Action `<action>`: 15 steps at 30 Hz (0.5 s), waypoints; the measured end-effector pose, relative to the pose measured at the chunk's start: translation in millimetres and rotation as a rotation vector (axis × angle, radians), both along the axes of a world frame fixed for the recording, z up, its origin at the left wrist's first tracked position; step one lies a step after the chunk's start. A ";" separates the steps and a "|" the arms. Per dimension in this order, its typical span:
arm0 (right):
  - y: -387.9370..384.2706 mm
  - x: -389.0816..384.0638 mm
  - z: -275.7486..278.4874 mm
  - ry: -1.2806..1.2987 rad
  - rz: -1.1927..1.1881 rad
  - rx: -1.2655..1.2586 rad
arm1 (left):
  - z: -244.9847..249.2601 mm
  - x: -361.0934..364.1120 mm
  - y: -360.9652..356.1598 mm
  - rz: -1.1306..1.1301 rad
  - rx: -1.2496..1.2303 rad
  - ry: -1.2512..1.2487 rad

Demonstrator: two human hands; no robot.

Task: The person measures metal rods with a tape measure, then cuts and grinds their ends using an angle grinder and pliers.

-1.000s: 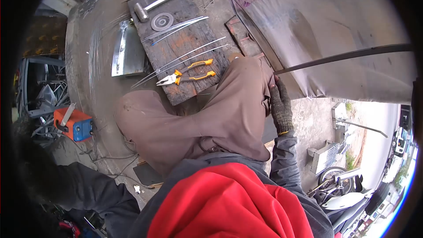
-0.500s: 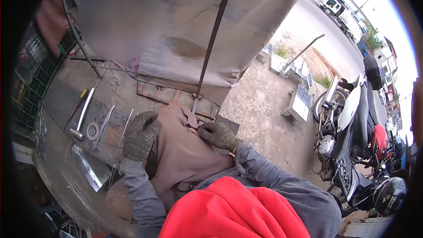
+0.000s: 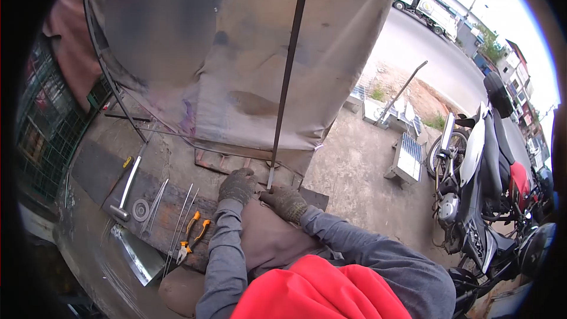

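Two gloved hands meet at the foot of a tall dark metal bar (image 3: 287, 77).

The right hand (image 3: 284, 202) has its fingertips (image 3: 270, 197) bunched together right under the bar's lower end, touching it or nearly so; whether they grip it cannot be told. The left hand (image 3: 238, 186) sits just left of the bar with its fingers curled under, and any grip is hidden. Both hands rest at the far edge of a brown cloth (image 3: 269, 239). The bar rises between the hands in front of a grey tarp (image 3: 236, 53). To the left, on a dark plank (image 3: 168, 224), lie orange-handled pliers (image 3: 192, 237), thin rods (image 3: 155, 207), a disc (image 3: 140, 210) and a hammer (image 3: 126, 192). A motorcycle (image 3: 478, 165) stands well apart on the right.
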State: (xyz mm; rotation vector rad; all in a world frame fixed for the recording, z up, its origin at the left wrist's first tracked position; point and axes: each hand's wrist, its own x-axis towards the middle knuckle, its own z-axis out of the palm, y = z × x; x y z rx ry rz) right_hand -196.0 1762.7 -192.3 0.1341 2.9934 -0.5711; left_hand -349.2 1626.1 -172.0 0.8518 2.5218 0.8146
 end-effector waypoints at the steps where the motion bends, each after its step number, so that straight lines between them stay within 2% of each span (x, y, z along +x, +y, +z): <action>1: 1.5 -6.0 -7.2 0.021 0.030 0.006 | -0.3 -2.7 2.7 -0.006 -0.001 -0.001; 3: 0.8 -6.4 -13.2 0.033 0.057 0.007 | -0.8 -7.0 8.1 -0.067 -0.187 0.062; 4: -0.7 -4.4 -5.5 0.016 0.049 -0.016 | 8.2 -6.4 12.3 -0.073 -0.186 0.055; 6: -2.4 0.1 2.9 -0.005 0.040 -0.030 | 26.4 -7.1 20.9 -0.152 -0.469 -0.015; 7: -4.8 2.8 3.8 -0.020 -0.002 -0.040 | 23.7 -10.4 24.7 -0.152 -0.463 -0.020; 9: -7.5 5.1 -1.7 -0.035 -0.035 -0.040 | 8.6 -21.0 35.7 -0.152 -0.640 -0.051; 12: -5.9 3.0 -9.1 -0.102 -0.111 -0.070 | -43.2 -40.5 46.2 -0.255 -0.661 -0.071; 14: -3.8 -7.7 -6.0 -0.246 -0.036 0.049 | -62.6 -40.9 47.6 -0.244 -0.590 -0.029; 15: -0.6 -8.9 -9.2 -0.166 0.042 0.075 | -50.1 -37.4 42.0 -0.240 -0.574 -0.034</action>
